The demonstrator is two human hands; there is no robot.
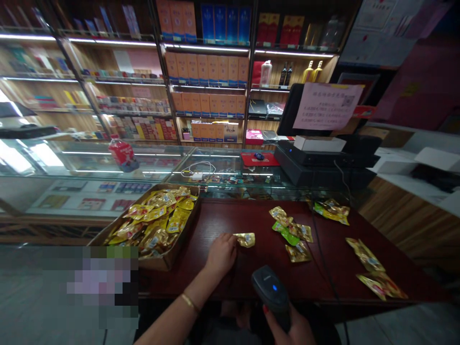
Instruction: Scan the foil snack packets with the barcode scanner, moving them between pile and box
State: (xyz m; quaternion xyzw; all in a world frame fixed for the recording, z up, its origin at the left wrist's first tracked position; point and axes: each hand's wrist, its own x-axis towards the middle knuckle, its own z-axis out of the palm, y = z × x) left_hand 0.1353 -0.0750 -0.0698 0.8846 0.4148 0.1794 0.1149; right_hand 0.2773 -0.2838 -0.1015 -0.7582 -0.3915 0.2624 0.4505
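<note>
My left hand (222, 254) reaches over the dark red tabletop, its fingers closed on one end of a small gold snack packet (247, 239). In my right hand (289, 328) is a black barcode scanner (269, 287) with a blue light, its head aimed up the table. A cardboard box (167, 261) heaped with gold and yellow packets (154, 215) stands left of my left hand. Loose packets lie to the right, among them a green one (285, 233) and a gold one (298, 252). Two more gold packets (365, 256) lie near the right edge.
A thin black cable (319, 258) runs across the tabletop (215, 215). Beyond it are a glass counter (223, 163), a red bottle (122, 152), and a monitor (287, 112) with a paper sign (325, 105). Shelves of boxed goods (208, 69) line the back wall.
</note>
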